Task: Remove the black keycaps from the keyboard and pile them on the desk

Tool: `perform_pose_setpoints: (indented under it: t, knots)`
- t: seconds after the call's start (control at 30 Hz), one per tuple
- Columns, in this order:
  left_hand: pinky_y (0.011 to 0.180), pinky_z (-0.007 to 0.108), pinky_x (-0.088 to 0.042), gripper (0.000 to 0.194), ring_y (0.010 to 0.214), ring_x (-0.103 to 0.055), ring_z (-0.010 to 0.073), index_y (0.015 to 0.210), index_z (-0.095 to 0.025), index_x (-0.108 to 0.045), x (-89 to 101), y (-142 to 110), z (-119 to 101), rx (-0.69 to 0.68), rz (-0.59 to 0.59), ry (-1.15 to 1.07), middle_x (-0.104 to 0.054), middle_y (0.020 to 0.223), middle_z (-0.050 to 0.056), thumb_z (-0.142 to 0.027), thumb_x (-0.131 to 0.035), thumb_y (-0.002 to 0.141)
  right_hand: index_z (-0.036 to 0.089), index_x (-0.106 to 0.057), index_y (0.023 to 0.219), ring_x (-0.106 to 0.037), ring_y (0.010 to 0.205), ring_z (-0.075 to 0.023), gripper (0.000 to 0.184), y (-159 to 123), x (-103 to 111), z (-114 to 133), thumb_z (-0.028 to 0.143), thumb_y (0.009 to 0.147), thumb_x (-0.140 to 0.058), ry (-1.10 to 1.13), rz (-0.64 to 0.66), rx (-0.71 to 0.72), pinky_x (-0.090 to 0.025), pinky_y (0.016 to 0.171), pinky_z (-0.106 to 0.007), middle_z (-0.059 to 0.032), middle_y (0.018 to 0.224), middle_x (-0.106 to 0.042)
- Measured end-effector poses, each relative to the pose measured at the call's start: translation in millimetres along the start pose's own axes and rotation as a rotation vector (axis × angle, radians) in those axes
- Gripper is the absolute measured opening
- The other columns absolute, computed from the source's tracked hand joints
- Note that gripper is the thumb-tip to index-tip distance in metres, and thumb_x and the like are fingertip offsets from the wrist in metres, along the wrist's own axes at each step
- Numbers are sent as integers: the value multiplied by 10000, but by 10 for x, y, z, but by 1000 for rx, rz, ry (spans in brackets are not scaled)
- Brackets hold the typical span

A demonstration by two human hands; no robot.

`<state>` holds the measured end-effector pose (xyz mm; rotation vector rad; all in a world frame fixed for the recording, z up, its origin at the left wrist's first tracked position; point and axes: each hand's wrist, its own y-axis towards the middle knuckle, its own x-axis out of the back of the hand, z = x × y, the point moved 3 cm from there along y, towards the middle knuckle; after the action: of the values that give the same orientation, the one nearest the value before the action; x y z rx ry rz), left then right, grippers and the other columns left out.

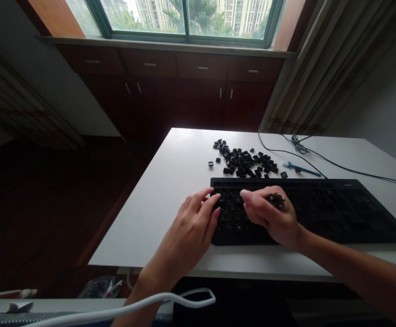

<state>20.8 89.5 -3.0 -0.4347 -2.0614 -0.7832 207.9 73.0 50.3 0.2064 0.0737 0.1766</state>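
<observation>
A black keyboard point(324, 213) lies on the white table, with keys at its left end and a dark, uneven surface toward the right. My left hand point(196, 220) rests on its left edge, fingers apart and fingertips touching the leftmost keys. Over the left part of the keys, my right hand point(274, 215) is closed, thumb and fingers pressed together low at the keys. A ragged clump of black pieces point(275, 200), like small keycaps, shows in its grip. Whatever lies under the thumb tip is hidden. Behind the keyboard is a pile of loose black keycaps point(242, 161).
The white table point(143, 204) ends on the left and at the front. A blue tool point(303, 169) with a white tip lies behind the keyboard beside a black cable point(298, 144). A white, bent bar point(143, 302) crosses the near foreground. Cabinets stand below the window.
</observation>
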Motion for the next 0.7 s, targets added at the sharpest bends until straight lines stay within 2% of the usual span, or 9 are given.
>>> perform_pose_setpoints:
  t: [0.13,0.2,0.27,0.37,0.43,0.5,0.63,0.7]
  knots:
    - [1071,476,-470,385,1246,-502,266,1394,-196,-496,-11,4,0,6,10,1,-482,1422,118,-230,-446,1014,188,-366,460,-268,383,-79,555,60,86,139,316,972,-536,45,-22,100,-217,419,-292,48,420,-291]
    - [1074,471,-470,385,1255,-501,264,1393,-200,-496,-6,10,0,11,5,-1,-487,1417,115,-229,-448,1012,192,-358,471,-272,391,-83,553,95,170,241,328,984,-516,-41,-1,117,-212,417,-293,44,432,-297]
    - [1062,463,-483,387,1251,-511,263,1392,-205,-496,18,27,4,15,11,2,-502,1401,114,-233,-456,1008,196,-360,503,-261,416,-83,525,124,278,259,339,977,-535,-258,66,104,-200,415,-285,45,462,-302]
    - [995,471,-524,373,1202,-547,275,1370,-203,-516,112,124,9,-6,30,50,-538,1360,121,-255,-468,1004,194,-431,572,-301,450,-79,420,146,443,128,318,919,-632,-706,284,170,-246,449,-260,55,507,-364]
    - [950,477,-541,346,1167,-562,283,1334,-186,-550,201,273,20,-36,45,111,-565,1330,128,-262,-461,1008,193,-525,656,-404,486,-86,311,144,537,-16,332,903,-654,-963,449,234,-293,504,-254,43,555,-487]
    - [920,477,-550,321,1129,-580,282,1290,-174,-586,276,496,55,-59,76,188,-597,1291,121,-263,-456,1011,195,-588,754,-498,537,-104,251,140,613,-148,381,914,-639,-1107,557,244,-314,540,-258,18,620,-585]
    - [887,469,-557,327,1083,-609,298,1256,-145,-616,319,1028,254,-77,151,348,-629,1242,129,-298,-507,989,190,-599,783,-544,565,-114,305,127,659,-248,462,920,-628,-1128,571,263,-322,556,-257,7,640,-615]
    - [921,437,-548,352,1110,-608,289,1264,-157,-616,282,1224,397,-120,193,329,-635,1245,121,-342,-543,973,192,-585,763,-538,573,-109,324,104,645,-248,467,932,-614,-1124,554,300,-321,566,-256,13,638,-608]
